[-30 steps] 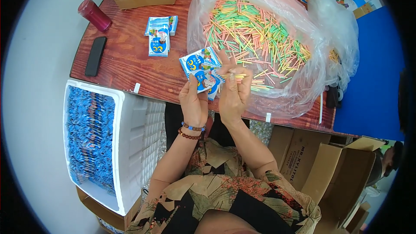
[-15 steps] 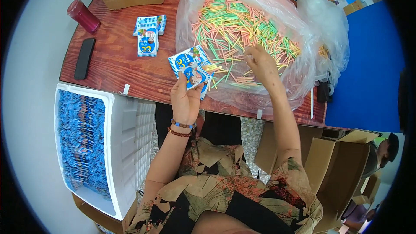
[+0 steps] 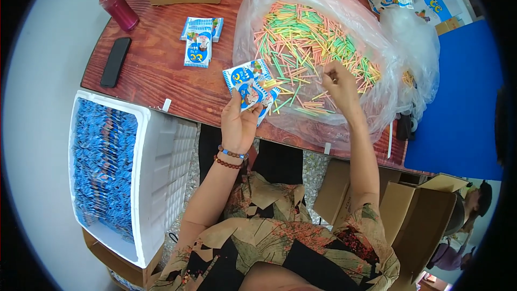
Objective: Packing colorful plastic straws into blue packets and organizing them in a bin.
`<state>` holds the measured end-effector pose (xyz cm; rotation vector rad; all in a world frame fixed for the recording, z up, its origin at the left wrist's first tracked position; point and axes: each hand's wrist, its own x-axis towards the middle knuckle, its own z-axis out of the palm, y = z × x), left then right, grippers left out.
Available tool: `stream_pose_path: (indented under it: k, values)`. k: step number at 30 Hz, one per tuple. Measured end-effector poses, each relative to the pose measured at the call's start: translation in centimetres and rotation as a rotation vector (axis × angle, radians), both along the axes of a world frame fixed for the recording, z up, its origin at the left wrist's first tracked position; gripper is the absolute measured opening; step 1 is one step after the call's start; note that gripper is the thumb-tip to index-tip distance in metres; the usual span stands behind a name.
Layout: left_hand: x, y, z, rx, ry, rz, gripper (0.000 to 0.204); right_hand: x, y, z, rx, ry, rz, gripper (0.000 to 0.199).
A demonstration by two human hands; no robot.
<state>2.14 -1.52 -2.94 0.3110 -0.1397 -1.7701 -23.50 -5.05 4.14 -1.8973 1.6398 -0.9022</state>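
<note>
While the left hand (image 3: 238, 124) grips small blue-and-white printed packets (image 3: 249, 83), sticks get picked.
Right hand (image 3: 338, 83), earlier beside the packets, now pinches among thin coloured sticks (image 3: 312, 48) inside the clear plastic bag (image 3: 377, 102).

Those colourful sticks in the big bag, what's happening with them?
A person sits at a wooden table. The left hand holds up a few small blue-and-white packets. The right hand reaches into a clear plastic bag full of thin colourful sticks, its fingers pinched over the pile. Beside the table, a white foam box holds many blue packets.
</note>
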Motion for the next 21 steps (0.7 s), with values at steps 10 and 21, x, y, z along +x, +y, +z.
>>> stream_pose_path:
  k: [10,21]
  values:
    - [0.2,0.1,1.2,0.07,-0.083,0.032,0.03,11.5,2.0,2.9,-0.202,-0.768,0.194,0.014]
    - [2.0,0.1,1.7,0.079,-0.066,0.062,0.032,13.2,0.8,3.2,-0.352,-0.066,0.313,0.015]
